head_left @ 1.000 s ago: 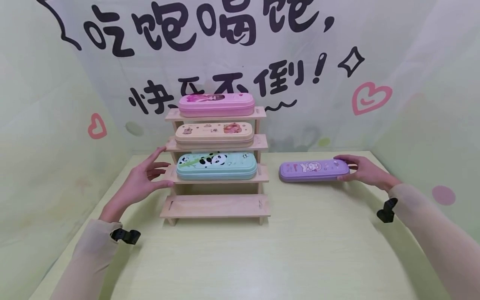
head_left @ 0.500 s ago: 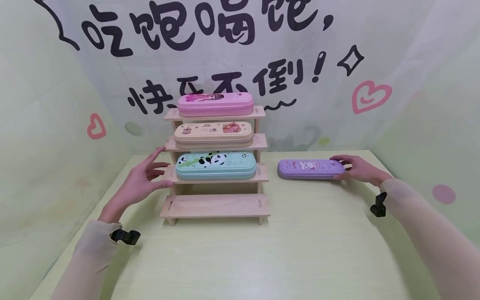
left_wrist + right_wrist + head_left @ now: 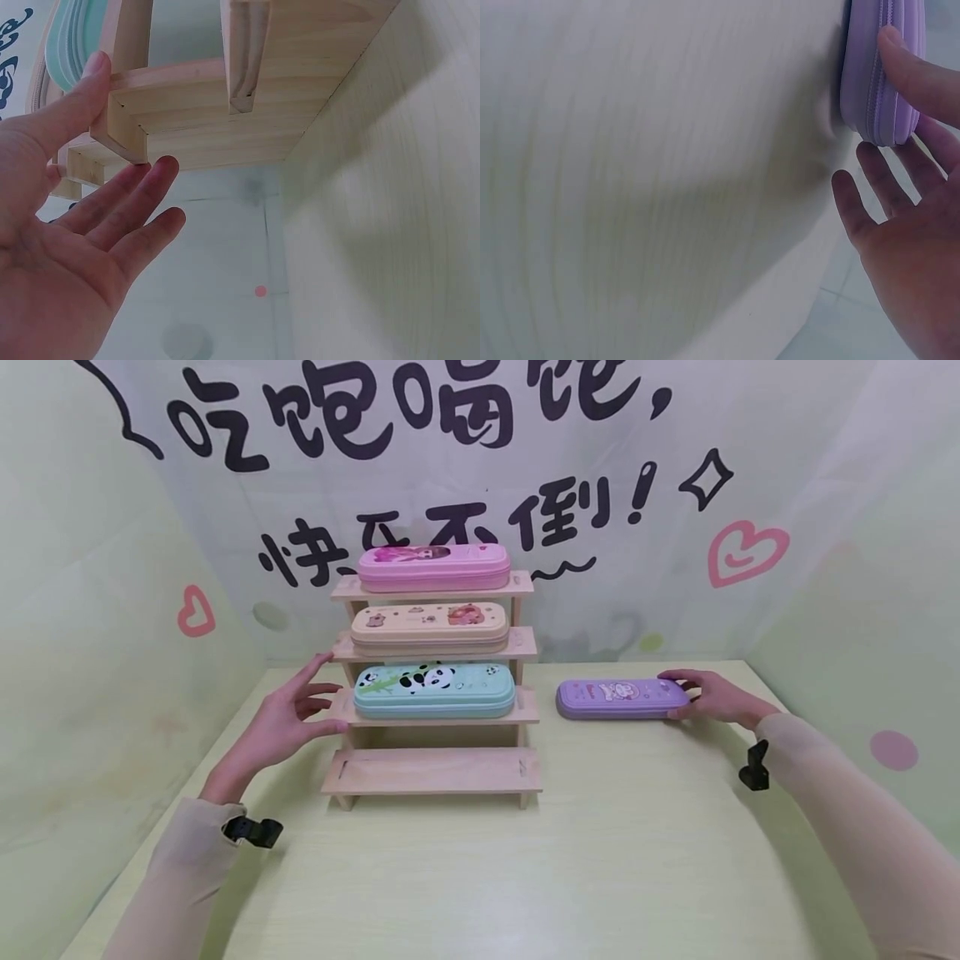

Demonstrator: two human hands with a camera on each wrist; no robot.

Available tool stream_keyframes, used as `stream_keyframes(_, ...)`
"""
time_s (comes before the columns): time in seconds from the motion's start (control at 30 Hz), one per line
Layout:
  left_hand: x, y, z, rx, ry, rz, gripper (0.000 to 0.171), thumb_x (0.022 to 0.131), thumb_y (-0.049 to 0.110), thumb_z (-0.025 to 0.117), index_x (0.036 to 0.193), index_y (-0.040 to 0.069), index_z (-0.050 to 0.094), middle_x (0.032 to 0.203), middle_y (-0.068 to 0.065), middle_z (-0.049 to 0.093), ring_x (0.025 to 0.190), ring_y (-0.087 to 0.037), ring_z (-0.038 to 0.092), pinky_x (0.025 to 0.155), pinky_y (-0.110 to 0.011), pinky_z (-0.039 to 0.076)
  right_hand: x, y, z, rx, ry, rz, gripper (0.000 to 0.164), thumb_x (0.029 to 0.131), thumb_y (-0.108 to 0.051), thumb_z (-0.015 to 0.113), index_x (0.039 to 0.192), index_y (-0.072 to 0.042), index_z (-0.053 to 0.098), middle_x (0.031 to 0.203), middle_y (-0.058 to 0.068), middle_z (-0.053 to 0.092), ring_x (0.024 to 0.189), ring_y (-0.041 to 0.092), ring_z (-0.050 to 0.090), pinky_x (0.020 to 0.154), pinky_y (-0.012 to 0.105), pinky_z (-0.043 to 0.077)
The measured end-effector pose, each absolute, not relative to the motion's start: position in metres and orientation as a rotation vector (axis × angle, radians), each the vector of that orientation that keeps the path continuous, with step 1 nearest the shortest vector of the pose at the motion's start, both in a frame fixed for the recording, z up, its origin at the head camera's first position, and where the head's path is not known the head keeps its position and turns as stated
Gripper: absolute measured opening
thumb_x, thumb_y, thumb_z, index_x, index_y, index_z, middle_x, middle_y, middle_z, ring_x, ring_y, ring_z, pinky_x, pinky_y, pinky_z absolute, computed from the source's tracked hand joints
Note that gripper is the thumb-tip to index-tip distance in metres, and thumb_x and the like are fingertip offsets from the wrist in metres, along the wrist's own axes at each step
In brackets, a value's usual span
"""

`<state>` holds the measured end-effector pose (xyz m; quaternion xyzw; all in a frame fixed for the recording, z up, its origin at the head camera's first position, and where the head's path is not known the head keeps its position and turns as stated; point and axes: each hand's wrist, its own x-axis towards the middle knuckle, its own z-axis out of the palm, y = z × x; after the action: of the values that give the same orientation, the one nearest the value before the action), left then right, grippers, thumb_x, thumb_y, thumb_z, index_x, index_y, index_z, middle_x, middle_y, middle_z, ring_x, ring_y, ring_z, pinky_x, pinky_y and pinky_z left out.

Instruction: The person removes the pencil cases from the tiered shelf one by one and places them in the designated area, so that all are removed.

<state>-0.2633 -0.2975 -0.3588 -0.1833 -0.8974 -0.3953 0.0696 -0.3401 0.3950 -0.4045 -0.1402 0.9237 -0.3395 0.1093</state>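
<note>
With thumb and fingers at its right end, my right hand (image 3: 723, 695) pinches a purple pencil case (image 3: 618, 700) lying flat right of a wooden tiered rack (image 3: 431, 771). In the right wrist view, the thumb presses beside the zipper of the purple pencil case (image 3: 870, 82); the other fingers are partly hidden behind it. At the rack's left side, my left hand (image 3: 281, 718) touches the shelf ends, fingers spread. A mint panda pencil case (image 3: 435, 693), a cream pencil case (image 3: 429, 628) and a pink pencil case (image 3: 433, 570) rest on separate tiers, low to high.
The rack's lowest tier shows bare wood. A pale wooden table (image 3: 480, 877) carries everything. Behind stands a cloth backdrop (image 3: 637, 577) with black lettering, and cloth walls close both sides. Black wrist cameras (image 3: 258, 832) sit at both cuffs.
The purple pencil case has slid slightly left and turned straighter, with my right hand moving along. My left hand keeps its place on the rack.
</note>
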Motion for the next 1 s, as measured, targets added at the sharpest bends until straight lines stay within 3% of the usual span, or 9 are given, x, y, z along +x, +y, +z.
stream_keyframes(1.0,-0.2648,-0.2985,-0.3612,-0.549,-2.707,-1.161,0.114,0.085,0.023,0.091,0.17,0.038,0.017,0.144,-0.022,0.062,0.121,-0.043,0.066,0.104,-0.053,0.052,-0.3413,0.3965,-0.4021,-0.367,2.678,-1.047,0.081,0.092,-0.015,0.082,0.159,0.002,0.038,0.154,0.033,0.04,0.136,0.051,0.04,0.111,0.066,0.034)
